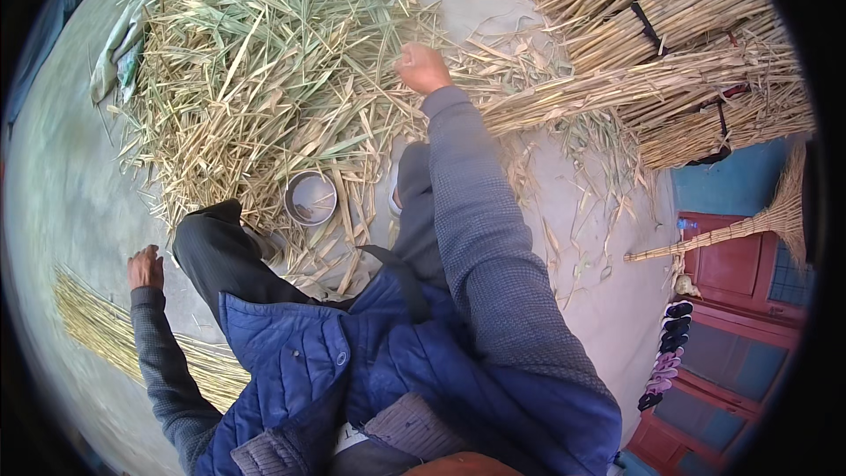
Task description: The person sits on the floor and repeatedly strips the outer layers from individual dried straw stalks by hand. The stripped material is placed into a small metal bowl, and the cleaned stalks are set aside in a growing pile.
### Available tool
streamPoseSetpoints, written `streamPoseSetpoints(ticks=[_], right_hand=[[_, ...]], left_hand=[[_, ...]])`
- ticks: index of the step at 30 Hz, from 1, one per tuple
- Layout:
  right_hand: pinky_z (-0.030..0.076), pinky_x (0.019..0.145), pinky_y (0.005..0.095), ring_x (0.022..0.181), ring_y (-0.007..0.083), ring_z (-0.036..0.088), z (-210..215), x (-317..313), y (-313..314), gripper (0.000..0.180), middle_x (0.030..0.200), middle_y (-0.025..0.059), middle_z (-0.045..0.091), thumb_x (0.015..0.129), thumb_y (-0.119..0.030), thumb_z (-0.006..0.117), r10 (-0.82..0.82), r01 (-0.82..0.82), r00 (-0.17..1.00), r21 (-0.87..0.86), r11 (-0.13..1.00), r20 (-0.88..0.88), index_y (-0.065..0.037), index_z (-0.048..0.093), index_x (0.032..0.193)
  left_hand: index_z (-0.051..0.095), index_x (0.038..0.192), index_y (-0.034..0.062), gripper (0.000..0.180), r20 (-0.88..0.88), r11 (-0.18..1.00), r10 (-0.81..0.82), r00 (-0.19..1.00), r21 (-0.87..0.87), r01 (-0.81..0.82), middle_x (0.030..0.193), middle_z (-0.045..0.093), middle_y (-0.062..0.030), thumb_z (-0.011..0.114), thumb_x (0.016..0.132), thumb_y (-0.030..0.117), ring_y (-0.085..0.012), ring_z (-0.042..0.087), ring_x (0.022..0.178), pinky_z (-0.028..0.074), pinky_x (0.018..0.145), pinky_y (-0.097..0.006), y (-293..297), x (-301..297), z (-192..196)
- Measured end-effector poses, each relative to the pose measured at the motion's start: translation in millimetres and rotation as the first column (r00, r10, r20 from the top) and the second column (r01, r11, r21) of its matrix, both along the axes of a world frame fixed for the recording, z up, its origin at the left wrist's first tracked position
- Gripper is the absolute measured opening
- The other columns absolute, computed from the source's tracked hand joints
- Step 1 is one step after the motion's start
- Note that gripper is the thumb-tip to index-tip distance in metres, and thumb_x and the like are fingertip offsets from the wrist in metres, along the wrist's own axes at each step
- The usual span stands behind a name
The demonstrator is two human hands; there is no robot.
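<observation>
My right hand (pixel 423 68) reaches out over the right edge of a heap of dry leaves and husks (pixel 264 53). Its fingers are closed, and whatever may be in them is hidden. To its right lies a bundle of long dry stalks (pixel 608 84), apart from the fist. My left hand (pixel 145 267) is low on the left, fingers loosely bent and apart, with nothing seen in it. Just below it, a sheaf of thin peeled stalks (pixel 115 322) lies on the floor, partly behind my left forearm.
A round metal tin (pixel 311 198) stands between my knees by the heap. Tied stalk bundles (pixel 670 18) are stacked at the upper right. A broom (pixel 740 225) is by the red doors (pixel 731 273), with a row of shoes (pixel 667 353). A cloth sack (pixel 123 44) lies left of the heap.
</observation>
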State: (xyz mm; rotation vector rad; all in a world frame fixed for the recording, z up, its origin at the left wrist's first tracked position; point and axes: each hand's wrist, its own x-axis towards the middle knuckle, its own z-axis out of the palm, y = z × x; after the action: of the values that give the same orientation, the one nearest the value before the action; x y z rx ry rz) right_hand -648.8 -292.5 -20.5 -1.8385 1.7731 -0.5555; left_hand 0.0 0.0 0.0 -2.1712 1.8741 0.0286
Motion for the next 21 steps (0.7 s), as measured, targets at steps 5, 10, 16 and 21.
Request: streamPoseSetpoints(ticks=[5,10,16,21], right_hand=[[0.053,0.091,0.0401,0.101,0.0374,0.070,-81.5,-126.9,9.2,0.037,0.106,0.0233,0.072,0.080,-0.023,0.067,-0.450,0.464,0.878,-0.054,0.884,0.164,0.003,0.069,0.106],[0.051,0.095,0.0431,0.104,0.0421,0.067,-152.6,-222.4,9.9,0.040,0.104,0.0274,0.071,0.075,-0.026,0.067,-0.591,0.579,0.806,0.175,0.797,0.027,0.001,0.071,0.105],[0.049,0.094,0.0451,0.104,0.0464,0.066,-191.3,-267.4,4.5,0.042,0.104,0.0325,0.069,0.072,-0.027,0.068,-0.771,0.776,0.625,0.013,0.631,0.125,0.007,0.071,0.096],[0.050,0.090,0.0465,0.098,0.0473,0.065,-207.4,-288.3,-5.3,0.041,0.100,0.0334,0.069,0.070,-0.026,0.069,-0.881,0.897,0.425,0.036,0.441,0.206,0.013,0.068,0.085]], left_hand=[[0.066,0.106,0.0113,0.018,-0.053,0.890,-0.338,0.940,-0.341,0.301,0.093,0.071,-0.0084,0.064,0.091,0.020,-0.0301,0.065,0.089,0.046,0.079,-0.044,-113.5,-112.9,43.0],[0.065,0.099,0.0092,0.017,-0.253,0.815,-0.567,0.784,-0.311,0.489,0.085,0.068,-0.0098,0.067,0.088,0.023,-0.0291,0.065,0.083,0.047,0.076,-0.042,-186.6,-235.6,12.3],[0.069,0.098,0.0088,0.022,-0.401,0.814,-0.569,0.718,-0.155,0.559,0.086,0.070,-0.0158,0.069,0.084,0.026,-0.0384,0.065,0.080,0.052,0.073,-0.048,-200.3,-280.6,-51.0],[0.068,0.097,0.0083,0.022,-0.426,0.822,-0.522,0.739,-0.022,0.569,0.084,0.070,-0.0158,0.069,0.085,0.027,-0.0384,0.065,0.079,0.050,0.074,-0.048,-195.8,-256.1,-87.2]])
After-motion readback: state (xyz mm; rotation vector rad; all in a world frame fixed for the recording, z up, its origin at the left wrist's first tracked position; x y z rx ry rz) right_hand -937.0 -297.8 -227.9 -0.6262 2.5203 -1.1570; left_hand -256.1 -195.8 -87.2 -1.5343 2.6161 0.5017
